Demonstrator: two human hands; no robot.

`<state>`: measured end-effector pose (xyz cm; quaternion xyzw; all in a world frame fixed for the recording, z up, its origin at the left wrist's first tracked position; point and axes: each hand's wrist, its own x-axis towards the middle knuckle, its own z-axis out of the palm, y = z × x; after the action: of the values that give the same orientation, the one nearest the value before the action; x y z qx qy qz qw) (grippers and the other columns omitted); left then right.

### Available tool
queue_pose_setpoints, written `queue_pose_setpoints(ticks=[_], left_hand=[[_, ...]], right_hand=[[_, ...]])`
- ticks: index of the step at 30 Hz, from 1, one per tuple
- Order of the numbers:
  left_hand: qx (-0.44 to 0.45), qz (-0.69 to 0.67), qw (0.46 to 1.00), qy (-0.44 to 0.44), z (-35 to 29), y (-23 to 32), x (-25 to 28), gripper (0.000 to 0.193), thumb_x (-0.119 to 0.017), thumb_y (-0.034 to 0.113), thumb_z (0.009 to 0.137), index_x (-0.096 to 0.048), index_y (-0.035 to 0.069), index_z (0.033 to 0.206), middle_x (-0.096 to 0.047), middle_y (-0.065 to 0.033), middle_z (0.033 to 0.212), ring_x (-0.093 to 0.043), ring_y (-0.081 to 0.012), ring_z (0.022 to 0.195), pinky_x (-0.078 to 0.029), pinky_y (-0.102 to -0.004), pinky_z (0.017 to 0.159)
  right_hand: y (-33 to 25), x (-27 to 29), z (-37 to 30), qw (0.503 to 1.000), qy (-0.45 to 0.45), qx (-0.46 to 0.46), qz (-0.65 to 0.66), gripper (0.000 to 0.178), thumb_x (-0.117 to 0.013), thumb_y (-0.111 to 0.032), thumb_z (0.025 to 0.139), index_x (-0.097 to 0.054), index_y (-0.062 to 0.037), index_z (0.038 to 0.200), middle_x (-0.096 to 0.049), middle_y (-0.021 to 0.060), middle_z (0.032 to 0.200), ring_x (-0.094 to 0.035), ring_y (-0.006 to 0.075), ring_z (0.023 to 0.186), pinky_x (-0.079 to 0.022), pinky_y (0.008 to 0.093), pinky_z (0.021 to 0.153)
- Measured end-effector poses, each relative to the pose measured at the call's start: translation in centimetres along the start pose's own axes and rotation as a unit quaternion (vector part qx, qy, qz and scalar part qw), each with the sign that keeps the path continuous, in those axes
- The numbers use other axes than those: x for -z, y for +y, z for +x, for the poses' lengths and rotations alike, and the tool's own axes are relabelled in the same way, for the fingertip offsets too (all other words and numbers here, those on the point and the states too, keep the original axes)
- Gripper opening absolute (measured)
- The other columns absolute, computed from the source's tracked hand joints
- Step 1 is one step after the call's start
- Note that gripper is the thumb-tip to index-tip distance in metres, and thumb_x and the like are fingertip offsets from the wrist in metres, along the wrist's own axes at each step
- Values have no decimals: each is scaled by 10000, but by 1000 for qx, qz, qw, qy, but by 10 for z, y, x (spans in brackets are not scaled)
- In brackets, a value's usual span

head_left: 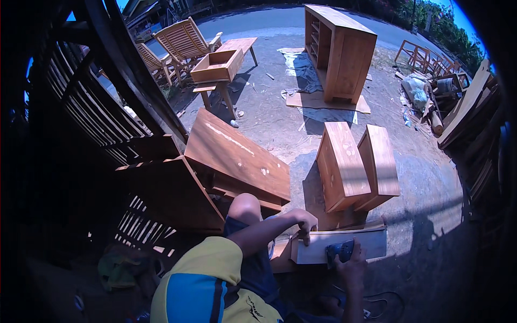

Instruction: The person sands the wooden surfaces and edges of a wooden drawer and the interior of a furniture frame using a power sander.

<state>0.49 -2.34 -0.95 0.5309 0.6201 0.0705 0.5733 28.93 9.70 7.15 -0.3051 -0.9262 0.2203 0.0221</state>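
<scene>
A wooden drawer [371,243] lies low in front of me, with a pale, smooth face turned up toward me. My left hand [306,225] grips its upper edge near the left end, fingers bent over the rim. Against the pale face rests a dark blue power sander [340,252]. My right hand [351,264] is wrapped round the sander's body from the right side. The sander's underside is hidden against the wood.
Two upright drawers [342,161] stand just beyond. A brown wooden cabinet [237,156] lies to the left. Farther off are an open-fronted cabinet [344,54], a bench [239,48] bearing another drawer [217,65], and slatted chairs [182,42]. Planks [467,110] lean at right; a cord [385,301] trails below.
</scene>
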Motion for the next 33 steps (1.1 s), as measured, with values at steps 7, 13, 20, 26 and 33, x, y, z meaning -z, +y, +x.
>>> queue_pose_setpoints(ticks=[7,13,20,26,33], left_hand=[[0,-5,1000,-1,18,-10,-11,625,-967,304,753,-736,36,1268,-796,-94,1060,-750,-216,873,-604,-393,808],[-27,35,982,183,11,0,-3,1330,-981,541,657,-278,63,1680,-501,-288,1537,-561,-371,1361,-502,-436,1091],[-15,217,903,370,120,106,-49,1518,-870,846,575,-125,206,1732,-183,-346,1718,-223,-550,1585,-234,-692,1247],[23,262,901,345,193,173,-57,1459,-935,715,590,-123,280,1722,-179,-381,1694,-199,-589,1570,-189,-706,1247],[101,287,892,335,210,204,-31,1450,-976,613,577,-118,319,1708,-442,-327,1439,-482,-492,1363,-410,-623,1104]], right_hand=[[103,57,29,982,104,-152,-42,875,-854,-285,792,-425,-136,1540,-645,289,1250,-684,497,1117,-581,569,914],[182,61,22,922,202,-329,-15,827,-818,-426,806,-462,-126,1489,-702,267,1298,-692,477,1181,-539,552,1018],[151,23,-80,897,221,-359,135,769,-844,-458,765,-558,-115,1391,-734,251,1238,-710,466,1146,-545,537,1005],[154,29,-107,881,166,-418,149,809,-837,-458,777,-531,-122,1446,-716,263,1255,-706,453,1163,-554,529,1007],[163,55,-109,846,223,-461,151,829,-822,-464,814,-486,-154,1506,-691,263,1290,-684,459,1203,-552,543,1016]])
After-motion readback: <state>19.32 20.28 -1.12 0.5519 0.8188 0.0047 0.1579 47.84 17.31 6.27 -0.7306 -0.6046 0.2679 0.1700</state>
